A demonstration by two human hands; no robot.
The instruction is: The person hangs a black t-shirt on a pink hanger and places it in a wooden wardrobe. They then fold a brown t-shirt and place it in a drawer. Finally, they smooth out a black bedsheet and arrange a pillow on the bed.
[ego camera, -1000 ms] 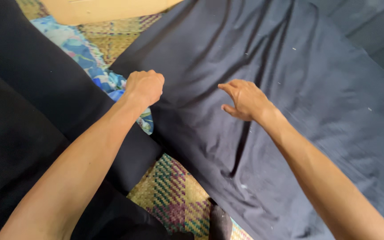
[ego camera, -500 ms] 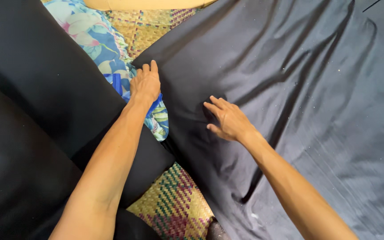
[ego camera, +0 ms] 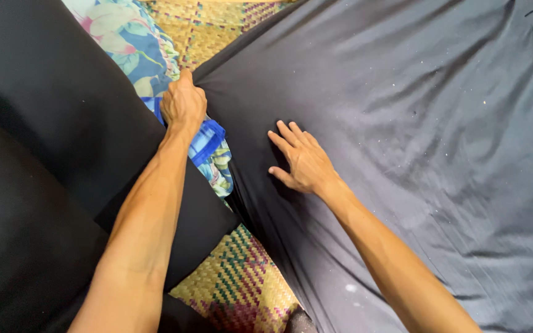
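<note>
Woven straw matting in yellow, green and purple checks (ego camera: 242, 277) covers the floor beneath everything I see from the head view. Across the right side of the mat spreads a large dark grey cloth sheet (ego camera: 414, 135), creased and speckled with lint. My left hand (ego camera: 184, 103) is closed, pinching the sheet's edge near the mat's far side. My right hand (ego camera: 300, 161) lies flat, fingers spread, pressing the sheet just beside it. Black fabric (ego camera: 44, 154) covers the left, over a floral blue cloth (ego camera: 132, 43).
</note>
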